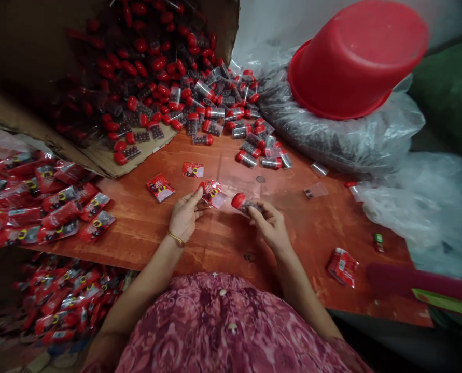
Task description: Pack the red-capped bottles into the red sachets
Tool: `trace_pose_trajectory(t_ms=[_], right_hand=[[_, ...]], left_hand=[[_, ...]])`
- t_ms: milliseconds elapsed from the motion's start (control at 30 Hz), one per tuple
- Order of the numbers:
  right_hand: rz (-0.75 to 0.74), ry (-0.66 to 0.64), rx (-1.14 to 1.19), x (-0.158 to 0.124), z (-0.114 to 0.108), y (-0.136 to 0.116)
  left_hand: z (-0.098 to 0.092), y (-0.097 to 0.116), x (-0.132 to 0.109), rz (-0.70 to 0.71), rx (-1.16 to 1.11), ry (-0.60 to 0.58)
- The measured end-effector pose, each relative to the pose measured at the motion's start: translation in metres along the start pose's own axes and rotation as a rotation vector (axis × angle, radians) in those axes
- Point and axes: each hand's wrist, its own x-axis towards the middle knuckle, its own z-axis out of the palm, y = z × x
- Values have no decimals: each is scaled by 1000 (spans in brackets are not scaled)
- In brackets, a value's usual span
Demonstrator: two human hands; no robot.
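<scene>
My left hand [184,215] pinches the left edge of a red printed plastic pouch [213,196] over the middle of the table. In my right hand [268,221] is a small clear tube with a red cap [240,202] and dark contents, its cap pointing left toward the pouch. Tube and pouch are a little apart. Two more flat red pouches lie on the wood just beyond my left hand: a small stack [161,187] and another pouch [193,169]. Part of the tube is hidden by my right fingers.
A tipped cardboard box [145,155] spills many red-capped tubes [215,113] onto the orange-brown table [219,254]. Filled pouches [59,199] pile up at left, others below the edge. A red tub [355,62] rests upside down on a plastic sack [316,140]. A crumpled red pouch [343,267] lies right.
</scene>
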Motion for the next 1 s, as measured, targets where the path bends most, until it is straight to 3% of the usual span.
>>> trace_pose_trajectory(t_ms=[200, 400, 533, 767, 933, 1000], right_hand=[[150, -118, 144, -12, 1, -31], [239, -137, 175, -8, 11, -31], [212, -102, 194, -8, 15, -27], [146, -68, 186, -10, 24, -22], [98, 73, 178, -12, 38, -20], [98, 74, 191, -12, 43, -20]], left_hand=[[6, -2, -7, 45, 29, -40], [7, -2, -14, 178, 132, -88], [9, -4, -13, 187, 129, -115], [21, -15, -13, 56, 15, -142], [27, -23, -13, 73, -69, -130], [27, -25, -14, 70, -90, -127]])
